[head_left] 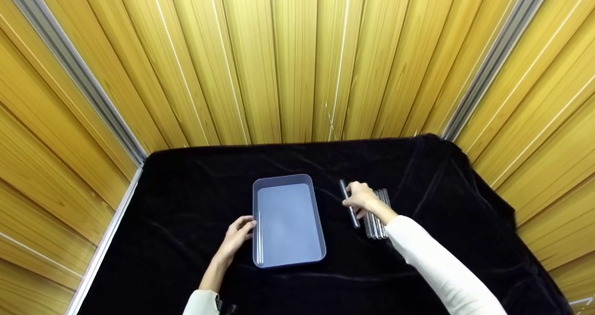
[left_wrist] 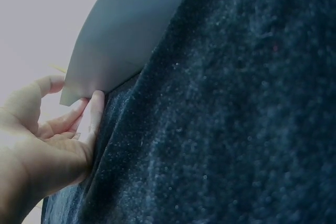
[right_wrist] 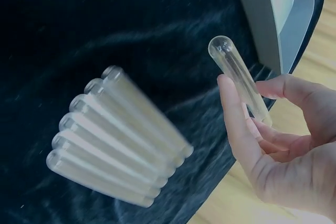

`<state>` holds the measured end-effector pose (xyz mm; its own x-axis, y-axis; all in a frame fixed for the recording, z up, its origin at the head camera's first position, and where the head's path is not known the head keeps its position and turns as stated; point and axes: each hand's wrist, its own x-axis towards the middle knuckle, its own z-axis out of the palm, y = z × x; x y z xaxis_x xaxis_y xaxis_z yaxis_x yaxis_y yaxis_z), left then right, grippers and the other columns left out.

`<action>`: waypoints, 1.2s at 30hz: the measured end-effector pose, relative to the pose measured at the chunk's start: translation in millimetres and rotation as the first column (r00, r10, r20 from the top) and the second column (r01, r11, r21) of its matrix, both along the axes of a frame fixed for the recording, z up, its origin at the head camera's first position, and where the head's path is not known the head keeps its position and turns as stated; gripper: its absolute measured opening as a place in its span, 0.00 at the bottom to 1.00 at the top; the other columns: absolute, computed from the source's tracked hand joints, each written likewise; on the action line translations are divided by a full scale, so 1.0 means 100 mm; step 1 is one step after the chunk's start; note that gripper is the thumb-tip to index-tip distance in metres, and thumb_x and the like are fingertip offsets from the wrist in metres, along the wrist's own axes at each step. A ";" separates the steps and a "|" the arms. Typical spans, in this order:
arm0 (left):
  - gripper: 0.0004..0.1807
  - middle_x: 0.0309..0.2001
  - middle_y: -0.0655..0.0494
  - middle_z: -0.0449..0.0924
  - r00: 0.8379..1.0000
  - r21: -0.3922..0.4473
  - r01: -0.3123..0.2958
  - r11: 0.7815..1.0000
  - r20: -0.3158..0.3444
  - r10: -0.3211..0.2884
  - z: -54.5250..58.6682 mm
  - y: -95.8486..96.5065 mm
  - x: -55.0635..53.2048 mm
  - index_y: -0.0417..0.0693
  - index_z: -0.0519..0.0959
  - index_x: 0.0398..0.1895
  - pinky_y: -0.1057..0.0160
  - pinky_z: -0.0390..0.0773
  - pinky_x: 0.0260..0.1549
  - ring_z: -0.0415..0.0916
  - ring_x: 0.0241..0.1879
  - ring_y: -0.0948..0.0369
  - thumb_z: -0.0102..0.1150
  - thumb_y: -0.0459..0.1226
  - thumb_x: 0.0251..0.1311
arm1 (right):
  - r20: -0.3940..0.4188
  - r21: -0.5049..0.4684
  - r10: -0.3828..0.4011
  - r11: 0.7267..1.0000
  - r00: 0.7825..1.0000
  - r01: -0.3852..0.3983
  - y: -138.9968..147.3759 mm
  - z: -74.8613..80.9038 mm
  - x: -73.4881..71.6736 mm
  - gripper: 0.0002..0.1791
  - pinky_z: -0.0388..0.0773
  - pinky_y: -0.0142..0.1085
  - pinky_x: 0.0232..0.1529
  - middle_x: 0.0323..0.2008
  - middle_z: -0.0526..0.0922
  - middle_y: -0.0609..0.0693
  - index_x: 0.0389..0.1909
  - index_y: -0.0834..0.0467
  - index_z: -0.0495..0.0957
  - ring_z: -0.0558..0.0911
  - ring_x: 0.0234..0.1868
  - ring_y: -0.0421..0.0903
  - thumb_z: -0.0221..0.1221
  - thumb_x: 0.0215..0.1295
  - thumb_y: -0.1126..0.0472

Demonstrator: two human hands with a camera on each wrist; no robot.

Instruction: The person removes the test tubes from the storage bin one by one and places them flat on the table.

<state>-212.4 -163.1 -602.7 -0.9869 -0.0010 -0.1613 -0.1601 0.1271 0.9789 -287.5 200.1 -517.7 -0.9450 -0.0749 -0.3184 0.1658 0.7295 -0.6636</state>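
A clear test tube (right_wrist: 239,74) with a rounded end is pinched between the thumb and fingers of my right hand (head_left: 361,199). In the right wrist view it is tilted, above the black cloth. Beside that hand, several more clear test tubes (right_wrist: 115,135) lie side by side in a row, partly covered by the hand in the head view. A shallow grey-blue tray (head_left: 290,226) stands in the middle. Along its left wall lies a test tube (head_left: 260,245). My left hand (head_left: 238,236) grips the tray's left wall, thumb at the rim and fingers on the outside.
Black velvety cloth (head_left: 195,189) covers the table and forms low folds. Yellow wood-look panels (head_left: 293,73) rise behind and on both sides, with grey metal posts (head_left: 93,87) at the corners.
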 end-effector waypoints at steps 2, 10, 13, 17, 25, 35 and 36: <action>0.22 0.54 0.33 0.78 1.000 0.002 -0.005 1.000 0.001 0.005 -0.10 -0.02 -0.05 0.25 0.73 0.61 0.49 0.84 0.54 0.79 0.51 0.51 0.53 0.36 0.73 | 0.002 0.015 -0.009 1.000 1.000 0.009 0.08 0.00 -0.01 0.25 0.87 0.43 0.22 0.29 0.81 0.60 0.56 0.69 0.74 0.86 0.21 0.51 0.62 0.55 0.70; 0.24 0.57 0.33 0.77 1.000 0.007 0.029 1.000 -0.003 -0.029 -0.11 -0.03 -0.04 0.27 0.72 0.62 0.52 0.84 0.56 0.79 0.54 0.51 0.54 0.38 0.73 | -0.005 0.089 -0.044 0.995 0.999 0.044 0.39 -0.02 -0.04 0.23 0.87 0.41 0.21 0.28 0.82 0.61 0.53 0.71 0.75 0.86 0.20 0.53 0.63 0.56 0.67; 0.23 0.57 0.34 0.77 1.000 0.013 0.026 1.000 0.005 -0.026 -0.10 -0.03 -0.03 0.28 0.72 0.62 0.53 0.84 0.56 0.78 0.54 0.52 0.54 0.38 0.73 | -0.011 0.107 -0.052 0.993 0.999 0.053 0.47 -0.03 -0.04 0.22 0.86 0.39 0.20 0.31 0.81 0.62 0.51 0.71 0.76 0.86 0.22 0.53 0.63 0.56 0.67; 0.23 0.55 0.35 0.78 1.000 0.019 0.014 1.000 0.004 -0.015 -0.11 -0.03 -0.04 0.28 0.73 0.62 0.52 0.84 0.56 0.79 0.53 0.53 0.55 0.38 0.72 | -0.004 0.105 -0.077 0.991 0.997 0.077 0.56 -0.03 -0.05 0.22 0.86 0.38 0.20 0.31 0.82 0.64 0.52 0.71 0.75 0.86 0.20 0.53 0.63 0.58 0.67; 0.23 0.52 0.37 0.80 1.000 0.008 0.011 1.000 -0.018 -0.011 -0.13 -0.04 -0.05 0.27 0.74 0.60 0.55 0.85 0.53 0.80 0.49 0.57 0.55 0.38 0.72 | 0.030 0.078 -0.109 0.991 0.994 0.106 0.69 -0.04 -0.03 0.21 0.86 0.38 0.20 0.26 0.78 0.57 0.52 0.72 0.73 0.84 0.17 0.49 0.63 0.59 0.68; 0.23 0.57 0.34 0.78 1.000 0.019 0.014 1.000 0.008 -0.014 -0.12 -0.04 -0.03 0.28 0.73 0.62 0.51 0.83 0.57 0.79 0.53 0.53 0.54 0.38 0.74 | 0.067 0.098 -0.152 0.985 0.986 0.145 0.94 -0.16 -0.05 0.06 0.87 0.41 0.21 0.19 0.81 0.56 0.33 0.65 0.75 0.84 0.18 0.46 0.62 0.57 0.68; 0.23 0.57 0.34 0.77 1.000 0.016 0.013 1.000 0.008 -0.013 -0.12 -0.05 -0.03 0.28 0.72 0.63 0.51 0.83 0.57 0.79 0.53 0.54 0.54 0.38 0.74 | 0.071 0.101 -0.154 0.984 0.986 0.146 0.96 -0.18 -0.04 0.05 0.87 0.41 0.21 0.20 0.82 0.57 0.31 0.64 0.74 0.84 0.18 0.46 0.61 0.56 0.68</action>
